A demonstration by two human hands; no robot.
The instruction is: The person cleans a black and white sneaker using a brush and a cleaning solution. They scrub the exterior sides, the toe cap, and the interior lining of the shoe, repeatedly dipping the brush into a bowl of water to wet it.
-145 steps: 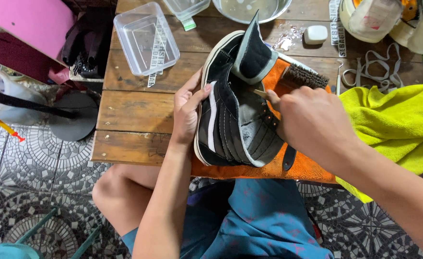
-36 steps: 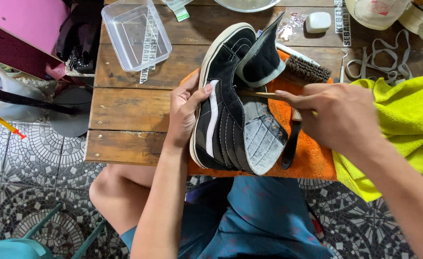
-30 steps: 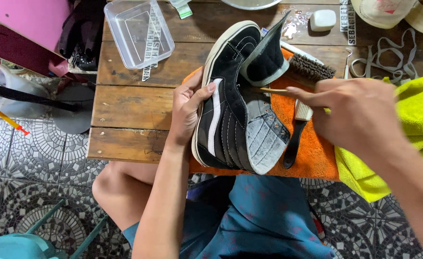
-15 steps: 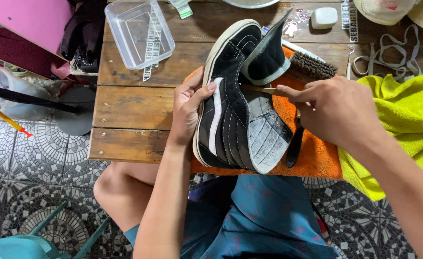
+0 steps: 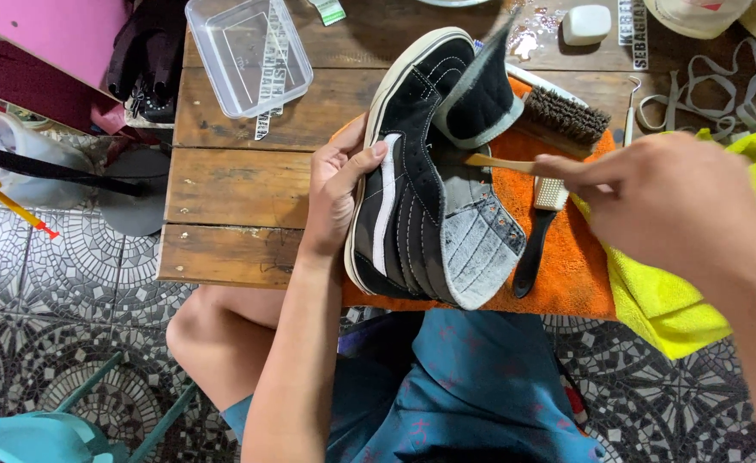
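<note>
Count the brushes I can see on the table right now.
2: a brown-bristled brush on the orange cloth beyond the shoe, and a black-handled brush right of the shoe. Others may be hidden.

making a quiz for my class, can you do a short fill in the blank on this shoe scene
1. The left hand steadies a black high-top shoe with a ____ side stripe.
2. The shoe lies on an ____ cloth.
3. The right hand pinches a thin ____ stick.
4. The clear plastic box sits on the wooden ____.

Missing words: white; orange; wooden; table
</note>
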